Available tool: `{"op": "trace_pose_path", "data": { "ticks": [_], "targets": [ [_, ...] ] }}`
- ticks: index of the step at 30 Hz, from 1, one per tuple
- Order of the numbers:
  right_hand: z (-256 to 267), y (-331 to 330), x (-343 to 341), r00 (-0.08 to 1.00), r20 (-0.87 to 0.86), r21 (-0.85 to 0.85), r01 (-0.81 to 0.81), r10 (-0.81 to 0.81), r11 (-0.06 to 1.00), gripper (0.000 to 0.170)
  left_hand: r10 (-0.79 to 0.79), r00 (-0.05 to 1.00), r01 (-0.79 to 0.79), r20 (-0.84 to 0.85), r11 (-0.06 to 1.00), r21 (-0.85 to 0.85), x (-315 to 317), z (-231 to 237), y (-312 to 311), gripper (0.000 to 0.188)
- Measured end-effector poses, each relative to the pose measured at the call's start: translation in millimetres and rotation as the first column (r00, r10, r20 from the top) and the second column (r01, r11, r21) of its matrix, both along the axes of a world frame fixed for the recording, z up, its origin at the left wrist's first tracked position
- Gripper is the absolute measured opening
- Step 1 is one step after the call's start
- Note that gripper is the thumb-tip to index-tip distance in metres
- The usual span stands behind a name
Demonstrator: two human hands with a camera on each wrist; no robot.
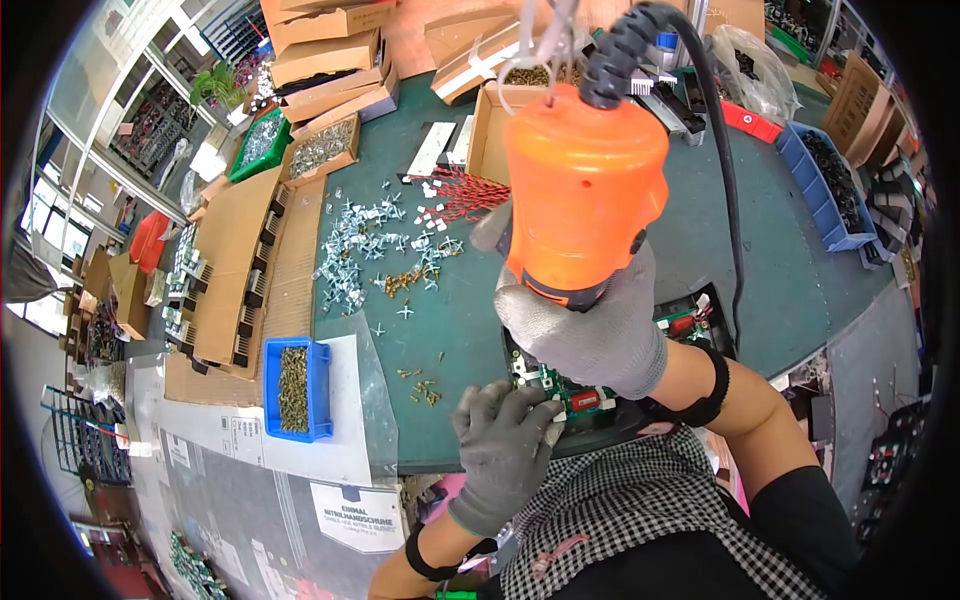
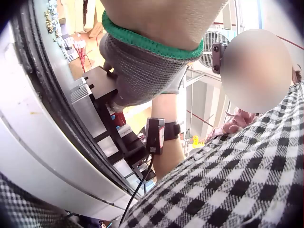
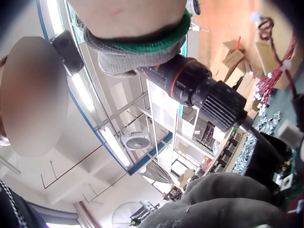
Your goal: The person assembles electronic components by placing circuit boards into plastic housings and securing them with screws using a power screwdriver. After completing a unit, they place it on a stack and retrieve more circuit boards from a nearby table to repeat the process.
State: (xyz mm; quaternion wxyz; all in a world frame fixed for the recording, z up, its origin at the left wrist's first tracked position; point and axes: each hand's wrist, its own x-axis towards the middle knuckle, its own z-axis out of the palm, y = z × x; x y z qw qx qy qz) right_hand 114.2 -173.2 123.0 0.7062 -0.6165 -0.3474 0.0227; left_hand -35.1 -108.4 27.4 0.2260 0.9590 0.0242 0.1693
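My gloved right hand [image 1: 590, 330] grips an electric screwdriver with an orange rear housing [image 1: 580, 190] and a cord from its top. In the right wrist view, its black ribbed nose [image 3: 221, 107] points down, and the thin bit [image 3: 266, 145] reaches a small brass screw [image 3: 286, 165] at the board. A green circuit board [image 1: 547, 380] with a red component lies under the tool, partly hidden by the right hand. At the board's near left edge, my gloved left hand [image 1: 500, 450] holds on with bent fingers. Black parts with silver heatsinks [image 2: 89, 111] show beside it in the left wrist view.
Silvery star-shaped parts [image 1: 350, 250] and loose brass screws [image 1: 425, 392] lie left of the board. A blue bin [image 1: 297, 390] holds more screws. Red wires [image 1: 465, 195] lie behind; a black cable [image 1: 735, 200] hangs on the right. Cardboard boxes [image 1: 335, 45] stack at the back.
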Motion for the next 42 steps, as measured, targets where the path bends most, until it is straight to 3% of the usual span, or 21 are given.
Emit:
{"op": "trace_pose_path", "data": {
  "ticks": [8,11,14,16,18,20,24,27,33,36,40,42],
  "targets": [
    [3.1,8.5,-5.3,0.998,-0.053,-0.035,-0.033,0.031,0.999,0.048,-0.016,0.997,0.018,0.069,1.000,-0.026,1.8,0.4,1.9,0.024],
    [-0.9,8.0,-4.7,0.998,-0.065,-0.055,-0.015,0.012,0.998,0.051,-0.149,0.986,0.155,0.073,0.984,-0.090,5.3,7.9,18.3,0.023],
    [5.6,-0.4,-4.4,0.997,-0.074,0.003,-0.033,0.034,0.999,0.049,0.024,0.999,-0.001,0.035,0.840,-0.543,14.5,14.3,59.4,0.022],
    [15.0,-7.1,-7.0,0.998,-0.026,0.043,-0.048,0.049,0.998,0.049,0.179,0.984,-0.166,0.000,0.910,-0.379,30.5,-3.8,103.7,0.020],
    [14.0,-16.5,1.6,0.989,0.107,0.106,-0.111,0.100,0.988,0.056,0.370,0.928,-0.370,-0.041,0.907,-0.199,55.0,-19.4,135.6,0.021],
    [14.3,-27.6,11.1,0.964,0.219,0.152,-0.187,0.151,0.971,0.060,0.426,0.891,-0.434,-0.155,0.900,-0.023,79.0,-22.8,156.3,0.020],
    [35.3,-45.4,-2.5,0.994,0.107,0.111,-0.049,0.037,0.993,0.060,0.467,0.782,-0.433,-0.412,0.883,0.181,112.7,-19.6,163.5,0.017],
    [38.8,-54.7,-3.9,0.997,0.062,0.093,0.043,-0.049,0.995,0.060,0.499,0.758,-0.360,-0.421,0.857,0.368,120.0,-22.9,165.3,0.017],
    [44.7,-71.8,-2.3,0.997,0.023,0.243,0.059,-0.067,0.968,0.065,0.429,0.892,-0.427,-0.141,0.903,0.049,95.8,-30.1,173.2,0.023],
    [47.1,-76.2,-5.5,0.998,-0.009,0.306,0.067,-0.067,0.950,0.068,0.453,0.891,-0.454,0.027,0.890,0.052,96.0,-25.2,196.5,0.025],
    [54.8,-89.3,-14.7,0.987,-0.118,0.208,0.130,-0.107,0.969,0.070,0.552,0.755,-0.418,-0.355,0.821,0.388,125.1,-23.0,190.2,0.031],
    [54.9,-93.9,-16.2,0.980,-0.138,0.179,0.165,-0.141,0.970,0.070,0.486,0.802,-0.351,-0.346,0.854,0.385,127.6,-26.6,180.5,0.031]
  ]
}}
